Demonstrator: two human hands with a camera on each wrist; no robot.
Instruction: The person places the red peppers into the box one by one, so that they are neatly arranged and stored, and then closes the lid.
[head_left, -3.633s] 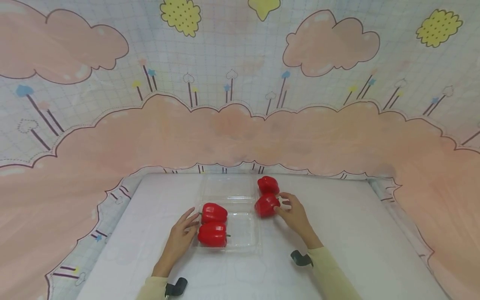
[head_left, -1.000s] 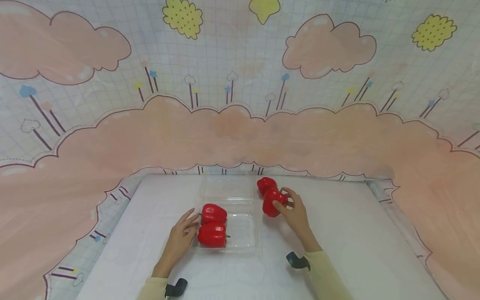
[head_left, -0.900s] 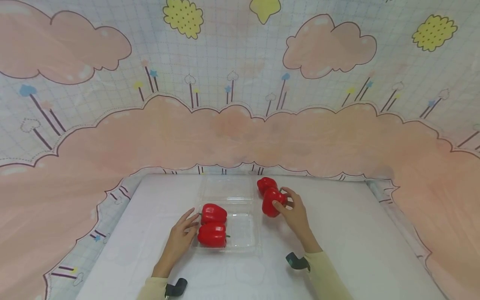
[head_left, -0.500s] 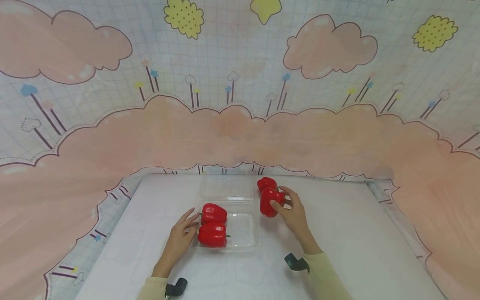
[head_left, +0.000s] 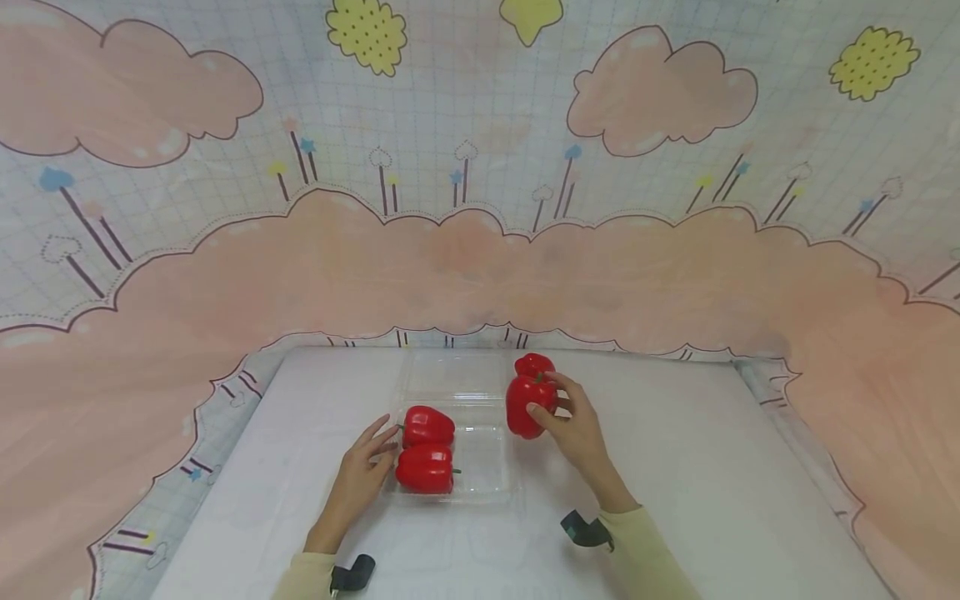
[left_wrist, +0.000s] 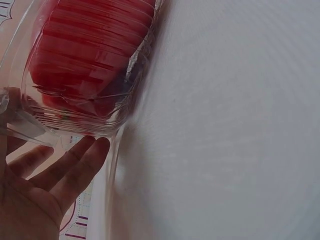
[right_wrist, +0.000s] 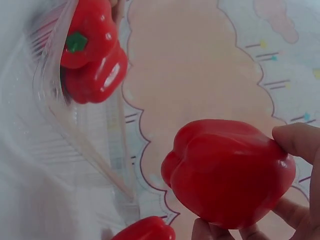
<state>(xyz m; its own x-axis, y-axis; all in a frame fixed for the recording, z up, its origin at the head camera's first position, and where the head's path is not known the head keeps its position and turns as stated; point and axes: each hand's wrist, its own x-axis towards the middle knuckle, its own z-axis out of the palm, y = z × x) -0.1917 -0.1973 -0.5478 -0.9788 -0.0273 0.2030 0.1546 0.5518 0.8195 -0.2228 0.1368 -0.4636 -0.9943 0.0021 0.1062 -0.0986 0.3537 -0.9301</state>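
Note:
My right hand (head_left: 579,423) grips a red bell pepper (right_wrist: 227,172) between thumb and fingers, held up by the right side of the clear plastic container (head_left: 487,492). My left hand (head_left: 362,471) stays at the container's left side, its extended fingertips (left_wrist: 102,145) right at the ribbed wall in the left wrist view. Two red bell peppers lie in the left half of the container's base: a back one (head_left: 429,427) with its stem to the left, and a front one (head_left: 424,468) with its stem to the right. The right half of the base holds none.
Another red bell pepper (head_left: 534,364) lies on the white table (head_left: 675,450) behind the held one, partly hidden by it. The container's lid (head_left: 456,375) lies folded open toward the back. A patterned cloth (head_left: 480,275) hangs behind the table.
My right hand has lifted the nearer right pepper off the table, turned it stem-up and moved it left toward the container. The left hand and the two peppers in the container have stayed put.

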